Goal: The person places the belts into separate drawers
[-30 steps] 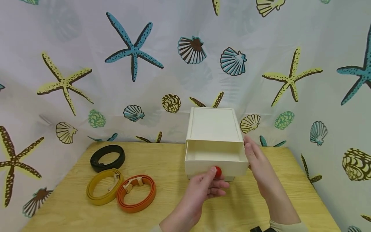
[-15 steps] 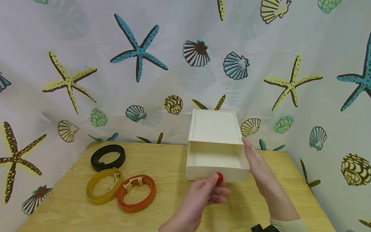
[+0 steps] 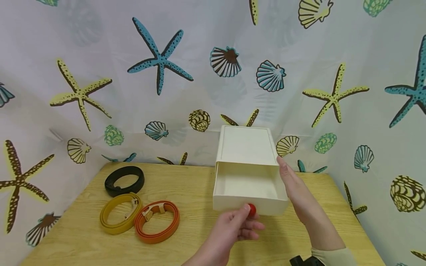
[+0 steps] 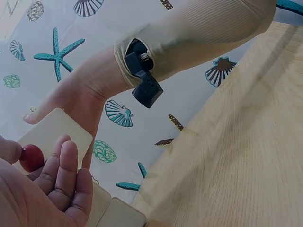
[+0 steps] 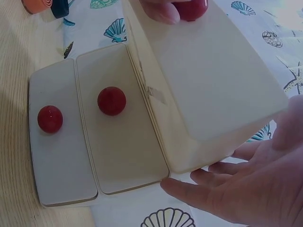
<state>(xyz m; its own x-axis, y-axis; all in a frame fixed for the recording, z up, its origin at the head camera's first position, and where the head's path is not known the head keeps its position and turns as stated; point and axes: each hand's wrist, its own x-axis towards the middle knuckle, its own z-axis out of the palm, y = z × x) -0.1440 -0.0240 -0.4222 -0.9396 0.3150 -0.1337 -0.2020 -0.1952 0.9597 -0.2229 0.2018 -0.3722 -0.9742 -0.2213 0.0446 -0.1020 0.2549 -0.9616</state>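
Note:
A small cream drawer cabinet (image 3: 246, 144) stands at the back of the wooden table, its top drawer (image 3: 229, 203) pulled out. Thumb and finger of my left hand (image 3: 233, 227) pinch the round red knob (image 3: 252, 210) on that drawer's front; the other fingers are loosely bent beneath. My right hand (image 3: 297, 188) is at the cabinet's right side, fingers extended, and in the right wrist view its fingertips touch the cabinet. That view also shows two lower drawers, pushed in, with a red knob (image 5: 111, 100) and another red knob (image 5: 50, 119).
On the table's left lie three coiled belts: a black belt (image 3: 116, 191), a yellow belt (image 3: 114, 229) and an orange belt (image 3: 153, 238). Behind and beside the table hangs a white curtain (image 3: 186, 96) printed with starfish and shells. A black wrist camera (image 3: 304, 261) sits on the right forearm.
The top drawer has slid farther out toward me, with the left hand pinching its knob throughout. My right hand stays at the cabinet's side. The head view has shifted slightly.

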